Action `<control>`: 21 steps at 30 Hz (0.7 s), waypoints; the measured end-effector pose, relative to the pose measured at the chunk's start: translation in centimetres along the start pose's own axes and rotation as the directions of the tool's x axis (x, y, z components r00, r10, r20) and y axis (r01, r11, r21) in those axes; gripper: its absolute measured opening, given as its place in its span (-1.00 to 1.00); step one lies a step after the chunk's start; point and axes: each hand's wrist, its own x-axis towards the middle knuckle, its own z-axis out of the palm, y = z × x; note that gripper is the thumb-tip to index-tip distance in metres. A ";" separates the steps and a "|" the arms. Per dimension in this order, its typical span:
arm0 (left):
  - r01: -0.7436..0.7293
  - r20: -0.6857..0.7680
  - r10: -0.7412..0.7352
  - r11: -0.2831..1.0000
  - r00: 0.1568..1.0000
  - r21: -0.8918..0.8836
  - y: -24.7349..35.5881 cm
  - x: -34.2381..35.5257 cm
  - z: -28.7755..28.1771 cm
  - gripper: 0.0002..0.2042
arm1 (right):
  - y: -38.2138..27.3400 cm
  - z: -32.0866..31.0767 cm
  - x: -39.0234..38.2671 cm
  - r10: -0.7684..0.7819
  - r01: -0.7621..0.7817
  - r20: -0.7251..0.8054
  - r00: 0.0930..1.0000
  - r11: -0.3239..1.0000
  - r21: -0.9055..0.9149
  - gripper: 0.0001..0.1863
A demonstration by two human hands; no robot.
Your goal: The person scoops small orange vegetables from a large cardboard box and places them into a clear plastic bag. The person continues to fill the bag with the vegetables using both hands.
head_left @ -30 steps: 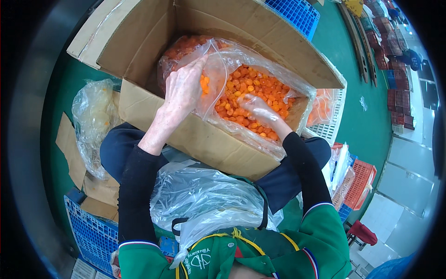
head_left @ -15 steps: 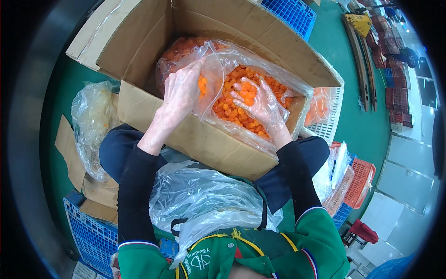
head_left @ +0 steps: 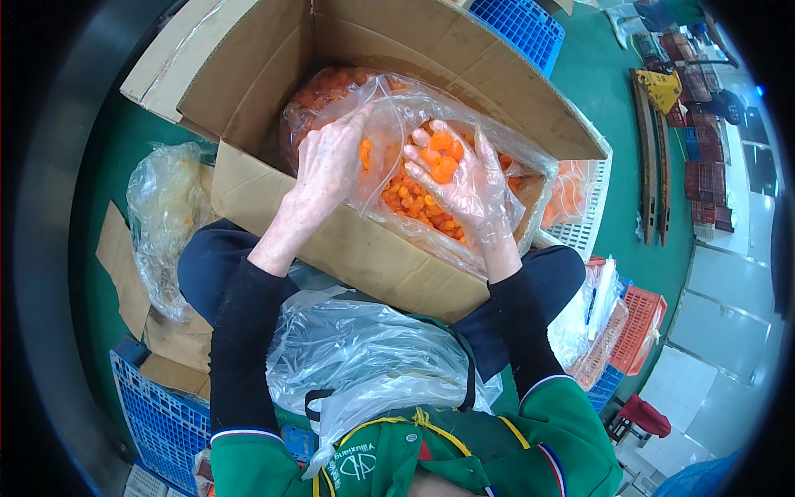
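Note:
A large open cardboard box (head_left: 348,257) sits in front of me, lined with a clear plastic bag (head_left: 387,153) full of small orange fruit pieces (head_left: 418,207), which look like dried apricots. My left hand (head_left: 327,166), bare, is closed on the edge of the bag and holds it up at the left of the opening. Above the fruit, my right hand (head_left: 472,195) wears a clear plastic glove and is turned palm up. Several glossy orange fruit pieces (head_left: 443,156) rest in its palm, with the fingers curved around them.
A white plastic crate (head_left: 588,224) with a bag of orange fruit stands right of the box. Crumpled clear plastic (head_left: 166,228) lies on the left. An orange crate (head_left: 642,327) is at lower right, a blue pallet (head_left: 161,422) at lower left. A pallet jack (head_left: 654,157) stands far right.
My right hand has risen from the fruit toward me, tilting its palm upward with fruit pieces in it. My left hand still holds the bag's edge.

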 end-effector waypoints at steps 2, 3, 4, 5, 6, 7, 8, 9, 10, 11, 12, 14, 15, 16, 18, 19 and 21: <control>-0.003 0.007 0.003 1.000 1.000 -0.009 0.2 0.2 0.0 -0.40 | 0.4 2.5 0.1 -0.007 0.013 0.088 0.996 0.998 -0.059 -0.37; -0.002 0.013 0.002 1.000 1.000 -0.010 0.2 0.2 0.0 -0.39 | 0.9 3.7 0.3 -0.006 0.017 0.132 0.991 0.996 -0.085 -0.39; -0.001 0.002 0.001 1.000 1.000 -0.010 0.2 0.2 0.0 -0.39 | 1.7 5.2 0.8 -0.065 0.088 0.093 0.994 0.961 -0.264 -0.42; 0.002 -0.011 -0.002 1.000 1.000 -0.010 0.1 0.2 0.0 -0.38 | 2.8 6.8 1.5 -0.128 0.144 0.066 0.990 0.888 -0.437 -0.44; 0.003 -0.026 -0.004 1.000 1.000 -0.011 0.0 0.2 0.0 -0.37 | 3.4 7.5 1.8 -0.196 0.187 0.051 0.979 0.780 -0.597 -0.47; 0.010 -0.006 -0.010 1.000 1.000 -0.016 -0.1 0.2 -0.2 -0.37 | 3.3 7.1 1.6 -0.281 0.238 0.064 0.958 0.644 -0.727 -0.54; 0.019 0.013 -0.019 1.000 1.000 -0.020 -0.1 0.2 -0.7 -0.38 | 3.2 6.7 1.5 -0.363 0.258 0.076 0.929 0.484 -0.836 -0.61; 0.029 0.031 -0.029 0.999 0.999 -0.024 -0.2 0.2 -1.0 -0.38 | 2.9 6.7 1.4 -0.432 0.314 0.174 0.885 0.279 -0.907 -0.63; 0.032 0.018 -0.032 0.999 0.999 -0.021 -0.2 0.1 -1.1 -0.38 | 2.5 6.5 1.2 -0.474 0.351 0.283 0.834 0.059 -0.935 -0.65; 0.029 0.007 -0.029 0.999 1.000 -0.018 -0.1 0.2 -1.1 -0.38 | 1.7 4.1 1.9 -0.516 0.288 0.213 0.830 0.068 -0.955 -0.66; 0.031 -0.003 -0.031 0.999 1.000 -0.014 -0.1 0.2 -1.1 -0.38 | 1.2 3.1 2.1 -0.481 0.105 0.076 0.873 0.034 -0.994 -0.64; 0.038 -0.001 -0.038 0.999 0.999 -0.026 -0.2 0.1 -1.3 -0.37 | 0.8 1.3 2.5 -0.425 -0.265 -0.216 0.879 -0.058 -0.963 -0.60; 0.033 0.001 -0.033 0.999 0.999 -0.037 0.0 0.2 -1.3 -0.37 | 0.9 -1.2 2.7 -0.360 -0.239 -0.161 0.919 -0.184 -0.953 -0.57; 0.015 -0.029 -0.016 0.999 0.999 -0.040 -0.1 0.3 -1.0 -0.37 | 1.0 -4.1 3.2 -0.288 -0.200 -0.110 0.951 -0.304 -0.932 -0.53; -0.009 -0.083 0.006 0.999 0.997 -0.037 -0.6 0.2 -0.4 -0.35 | 2.9 -8.1 5.0 -0.238 -0.102 0.051 0.970 -0.588 -0.802 -0.52; -0.011 -0.070 0.008 0.999 0.998 -0.038 -0.4 0.4 -0.2 -0.35 | 3.7 -10.4 5.8 -0.174 -0.033 0.128 0.976 -0.705 -0.708 -0.52; 0.010 -0.050 -0.012 0.999 0.999 -0.030 -0.3 0.2 -0.4 -0.35 | 5.1 -10.7 6.1 -0.062 0.067 0.190 0.980 -0.791 -0.608 -0.59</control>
